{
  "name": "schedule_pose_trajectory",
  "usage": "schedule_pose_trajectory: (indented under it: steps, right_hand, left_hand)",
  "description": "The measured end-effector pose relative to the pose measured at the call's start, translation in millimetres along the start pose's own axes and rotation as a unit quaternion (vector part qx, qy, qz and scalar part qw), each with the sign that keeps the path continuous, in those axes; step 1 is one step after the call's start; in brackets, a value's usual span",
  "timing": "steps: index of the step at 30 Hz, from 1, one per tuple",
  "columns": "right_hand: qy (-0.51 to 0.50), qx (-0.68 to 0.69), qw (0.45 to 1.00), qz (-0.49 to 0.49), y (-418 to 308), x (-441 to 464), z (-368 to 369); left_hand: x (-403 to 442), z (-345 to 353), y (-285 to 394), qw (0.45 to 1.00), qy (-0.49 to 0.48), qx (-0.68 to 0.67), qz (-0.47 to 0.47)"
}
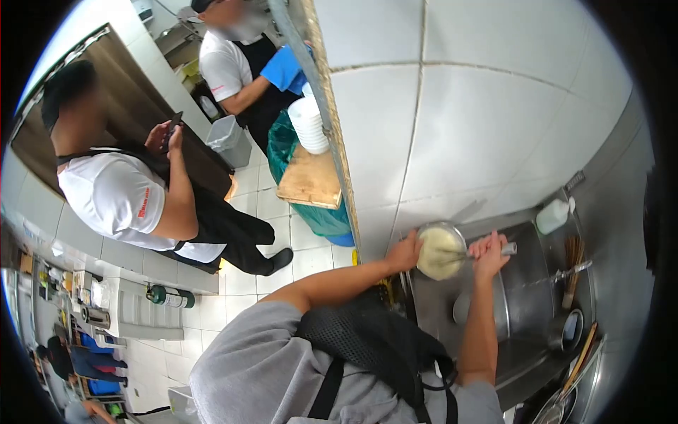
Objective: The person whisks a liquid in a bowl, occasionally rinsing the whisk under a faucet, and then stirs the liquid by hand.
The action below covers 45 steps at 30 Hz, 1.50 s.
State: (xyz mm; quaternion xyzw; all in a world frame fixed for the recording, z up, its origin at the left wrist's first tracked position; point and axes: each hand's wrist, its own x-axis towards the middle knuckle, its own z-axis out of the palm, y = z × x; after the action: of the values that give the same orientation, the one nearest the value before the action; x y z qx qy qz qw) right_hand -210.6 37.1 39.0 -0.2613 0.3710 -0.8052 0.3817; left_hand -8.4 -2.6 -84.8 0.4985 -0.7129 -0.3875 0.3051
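My left fingers (410, 248) grip the edge of a round bowl (458, 232); my right fingers (483, 246) wrap the handle of a whisk (510, 249). The bowl is over the sink (526, 283), near the tiled wall (466, 141), and I can't tell whether anything supports it. Its mixture (434, 263) looks pale yellow and smooth, hiding the wire tips. Red lettering (144, 203) on a co-worker's sleeve (127, 191) is too small to read.
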Motion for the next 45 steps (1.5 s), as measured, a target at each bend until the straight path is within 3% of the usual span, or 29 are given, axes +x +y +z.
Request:
schedule_pose_trajectory:
  steps: [2,4,6,8,10,12,15,18,21,24,26,28,30,32,35,38,40,42,44,45]
  right_hand:
    - [-0.021,-0.015,1.0,-0.002,-7.4,9.2,0.6]
    - [0.056,-0.022,0.997,-0.049,-15.4,18.3,-0.7]
    - [0.078,-0.001,0.994,-0.072,0.8,19.3,-2.2]
    - [-0.016,0.026,0.999,0.019,12.2,15.1,-5.3]
    - [-0.01,-0.001,1.0,0.022,-0.9,20.8,-0.1]
    - [0.098,-0.013,0.995,-0.023,-4.2,32.9,-4.2]
    - [0.013,0.014,0.999,0.032,7.6,18.7,-3.7]
    - [0.079,-0.038,0.996,-0.031,-9.6,35.8,-10.7]
    - [0.002,0.027,1.0,-0.002,20.3,17.8,-5.5]
    - [0.034,-0.079,0.996,-0.03,-19.8,25.0,14.8]
    - [0.063,-0.053,0.996,-0.047,-5.0,32.6,5.7]
    - [0.004,0.005,0.999,0.044,2.7,20.3,13.7]
    - [-0.013,-0.023,0.998,0.061,-5.6,28.0,10.2]
    - [0.084,-0.048,0.995,-0.02,-5.4,44.2,-3.2]
    - [-0.002,0.028,0.999,0.046,11.6,21.7,3.6]
    - [0.042,-0.055,0.997,-0.037,-8.1,40.1,-1.0]
    - [0.047,-0.028,0.998,-0.021,7.4,27.3,4.3]
    - [0.054,0.005,0.999,-0.008,8.4,16.7,10.9]
    - [-0.047,-0.066,0.997,0.014,-11.5,12.8,19.9]
    - [-0.047,-0.065,0.997,0.013,-6.0,17.5,14.9]
  left_hand:
    - [-2.5,0.0,6.6,1.0,0.023,-0.005,0.014]
    - [-5.0,-12.8,20.8,0.999,0.033,-0.011,0.021]
    - [-10.2,-21.0,38.0,0.999,-0.026,-0.003,-0.044]
    - [-6.5,-12.1,21.9,0.999,-0.014,-0.025,-0.016]
    - [-5.8,-8.7,20.6,0.999,0.001,-0.046,0.01]
    - [-5.7,-10.9,19.4,0.999,-0.014,-0.012,-0.027]
    - [-6.2,-9.0,16.5,1.0,-0.01,-0.023,-0.015]
    - [-5.4,-4.2,11.9,0.999,0.018,-0.026,0.028]
    - [-5.4,-3.7,15.9,0.999,0.012,-0.031,-0.017]
    - [-1.7,-0.8,8.7,0.999,0.026,-0.028,0.029]
    - [-3.3,-2.3,10.9,0.999,0.019,-0.022,0.017]
    - [-6.6,-5.7,20.5,1.0,0.012,-0.016,0.007]
    - [-5.6,-15.5,29.0,0.999,-0.029,-0.036,-0.019]
    - [-8.1,-20.2,35.0,0.998,-0.034,-0.025,-0.034]
    - [-9.9,-15.9,27.2,0.998,-0.034,-0.028,-0.036]
    - [-7.2,-10.0,16.8,1.0,-0.013,-0.026,-0.006]
    - [-7.9,-13.5,23.8,1.0,0.005,-0.017,0.009]
    - [-8.5,-26.3,36.7,0.996,-0.063,-0.024,-0.052]
    - [-6.8,-25.2,36.1,0.998,-0.053,-0.02,-0.04]
    - [-8.6,-24.6,34.1,0.998,-0.046,-0.016,-0.035]
